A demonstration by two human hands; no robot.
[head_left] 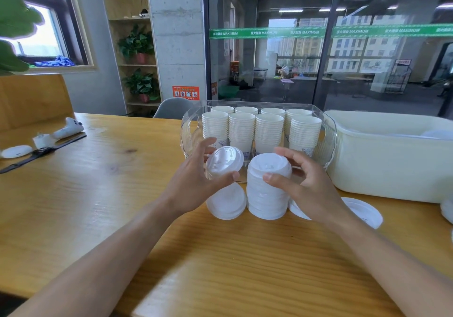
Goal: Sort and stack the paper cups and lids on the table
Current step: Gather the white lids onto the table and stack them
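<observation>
On the wooden table [98, 194], your left hand [196, 182] is pinching a single white plastic lid [224, 161], your right hand [301, 182] is gripping the tall white lid stack [267, 194].

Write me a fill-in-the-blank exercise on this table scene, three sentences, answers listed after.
1. The left hand holds a single lid raised above the ____ table.
2. The right hand steadies the tall stack of ____.
3. The stacked paper cups stand inside a ____ bin, left of the cream tub.

Missing words: wooden; lids; clear
</observation>
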